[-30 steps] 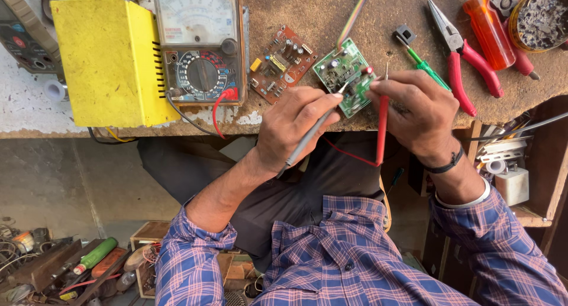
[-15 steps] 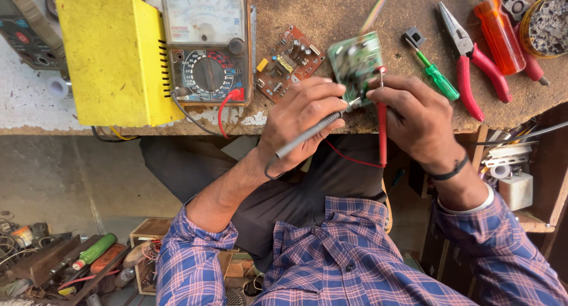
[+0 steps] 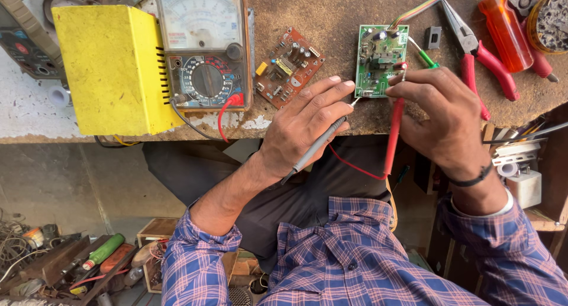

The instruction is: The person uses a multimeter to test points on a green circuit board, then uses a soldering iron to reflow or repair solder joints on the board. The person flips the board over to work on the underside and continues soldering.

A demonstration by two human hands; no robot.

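Observation:
A green circuit board [image 3: 378, 60] lies flat on the brown workbench [image 3: 331, 16]. My left hand [image 3: 307, 125] holds a grey test probe [image 3: 316, 143] whose tip touches the board's lower left edge. My right hand [image 3: 441, 113] grips a red test probe [image 3: 393, 134], its tip on the board's right side. Red and black leads run from an analog multimeter [image 3: 204, 45] at the left. A brown circuit board [image 3: 287, 66] sits between the meter and the green board.
A yellow box [image 3: 112, 69] stands left of the meter. Red-handled pliers [image 3: 476, 51], an orange-handled screwdriver [image 3: 503, 22], a green screwdriver [image 3: 427, 58] and a tin of small parts [image 3: 550, 16] lie at the right. Loose tools [image 3: 89, 261] lie on the floor, lower left.
The green board has gone from tilted up in my hands to lying flat on the bench. Both probes now touch it. The view has shifted slightly.

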